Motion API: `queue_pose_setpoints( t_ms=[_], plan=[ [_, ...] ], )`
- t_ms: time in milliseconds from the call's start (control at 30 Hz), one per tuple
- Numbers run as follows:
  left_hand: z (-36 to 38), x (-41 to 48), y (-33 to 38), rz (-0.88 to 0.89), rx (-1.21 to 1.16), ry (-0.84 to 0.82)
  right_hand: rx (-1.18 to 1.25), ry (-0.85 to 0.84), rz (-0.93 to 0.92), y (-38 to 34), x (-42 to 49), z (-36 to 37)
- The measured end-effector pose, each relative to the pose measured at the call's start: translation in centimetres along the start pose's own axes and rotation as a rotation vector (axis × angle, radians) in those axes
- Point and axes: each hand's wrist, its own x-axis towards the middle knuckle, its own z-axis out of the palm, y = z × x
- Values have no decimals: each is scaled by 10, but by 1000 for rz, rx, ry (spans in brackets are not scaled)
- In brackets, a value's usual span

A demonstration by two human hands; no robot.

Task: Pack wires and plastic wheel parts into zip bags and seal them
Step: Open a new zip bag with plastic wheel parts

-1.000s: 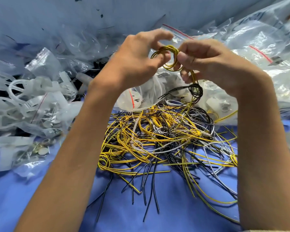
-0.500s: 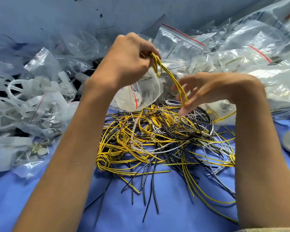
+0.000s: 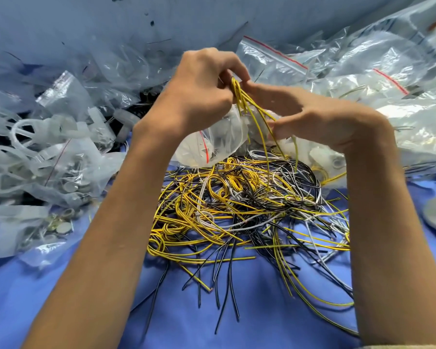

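Your left hand (image 3: 199, 89) pinches top of thin yellow wire bundle (image 3: 241, 96), mid-scene; right hand (image 3: 320, 122) curls round hanging strands. Tails reach tangled yellow-black-white wire heap (image 3: 237, 197) nearer: hard tug drags extras, slips your pinch.

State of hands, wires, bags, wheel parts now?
left hand: grips yellow wires at their top.
right hand: pinches the same wires lower down.
yellow wires: lifted, ends hanging into the pile.
wire pile: loose, tangled on blue cloth.
zip bags: piled behind; seal state unclear.
wheel parts: heaped at left among bags.
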Motion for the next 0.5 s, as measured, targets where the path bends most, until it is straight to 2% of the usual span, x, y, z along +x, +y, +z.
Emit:
queue_pose_setpoints(
  t_ms=[100, 200, 267, 300, 367, 433, 500],
  plan=[
    [-1, -2, 3, -11, -59, 27, 182, 97, -8, -2, -2, 3],
    [1, -2, 6, 2, -69, 79, 205, 224, -78, 5, -12, 1],
    [4, -1, 7, 20, -60, 102, 351, 199, -46, -1, -3, 2],
    [5, -1, 8, 26, -59, 104, 339, 157, -7, -5, 1, 3],
    [6, -2, 9, 21, -58, 98, 107, 89, 36, -4, 7, 3],
    [7, -2, 8, 7, -64, 92, -15, 119, 83, 1, 9, 4],
    [6, -2, 8, -15, -71, 100, -16, 183, 59, 2, 9, 4]
  ],
)
